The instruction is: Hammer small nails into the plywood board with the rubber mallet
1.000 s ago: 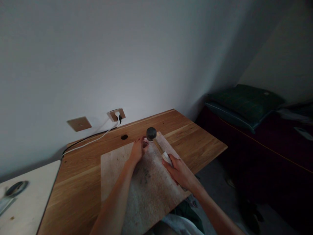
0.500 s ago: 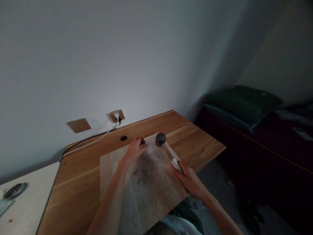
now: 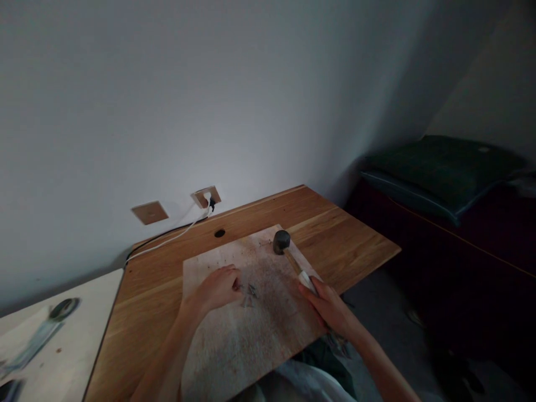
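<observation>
My right hand is wrapped round the wooden handle of a hammer; its dark round head rests near the far right corner of a pale worn board lying on the wooden desk. My left hand lies on the board's middle with its fingers curled, its fingertips at a small heap of nails. Whether the fingers pinch a nail is not visible.
A white cable runs from a wall socket along the desk's back edge, beside a round hole. A lighter table with blurred tools stands at the left. A dark cushion lies on a low bench at the right.
My left hand has drawn back from the board's far edge to the nails in its middle. The hammer head has come down and slightly right. The view has shifted.
</observation>
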`<state>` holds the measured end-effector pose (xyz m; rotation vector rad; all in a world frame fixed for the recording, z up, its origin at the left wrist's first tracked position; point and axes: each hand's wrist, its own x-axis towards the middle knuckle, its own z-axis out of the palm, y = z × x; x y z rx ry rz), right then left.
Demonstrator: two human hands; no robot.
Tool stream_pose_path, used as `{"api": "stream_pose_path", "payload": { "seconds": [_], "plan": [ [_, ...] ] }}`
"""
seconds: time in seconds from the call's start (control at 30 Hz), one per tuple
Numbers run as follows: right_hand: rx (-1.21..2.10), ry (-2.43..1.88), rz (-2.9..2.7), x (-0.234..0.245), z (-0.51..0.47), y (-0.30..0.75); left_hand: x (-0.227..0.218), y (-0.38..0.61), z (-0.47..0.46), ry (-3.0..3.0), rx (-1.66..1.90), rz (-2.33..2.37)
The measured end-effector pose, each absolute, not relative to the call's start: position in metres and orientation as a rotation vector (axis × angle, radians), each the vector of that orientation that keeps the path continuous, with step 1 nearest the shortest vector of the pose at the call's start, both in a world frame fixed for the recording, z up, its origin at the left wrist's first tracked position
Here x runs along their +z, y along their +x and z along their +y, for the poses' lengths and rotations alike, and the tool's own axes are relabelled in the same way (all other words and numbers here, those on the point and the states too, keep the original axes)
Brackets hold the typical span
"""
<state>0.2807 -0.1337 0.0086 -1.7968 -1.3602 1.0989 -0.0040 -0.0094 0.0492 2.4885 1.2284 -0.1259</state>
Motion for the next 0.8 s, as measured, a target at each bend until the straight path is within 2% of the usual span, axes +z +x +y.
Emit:
{"api": "stream_pose_path", "payload": {
  "seconds": [0.37,0.6,0.8],
  "plan": [
    [1.119,-1.760,-1.364,0.009,-0.132,0.283,0.044,0.008,0.050,2.413,0.407,1.187],
    [1.123,-1.758,-1.364,0.016,-0.133,0.281,0.021,0.025,0.071,2.434,0.462,1.163],
    [1.021,-1.738,-1.359,0.011,-0.133,0.282,0.020,0.031,0.076,2.470,0.485,1.130]
  ]
}}
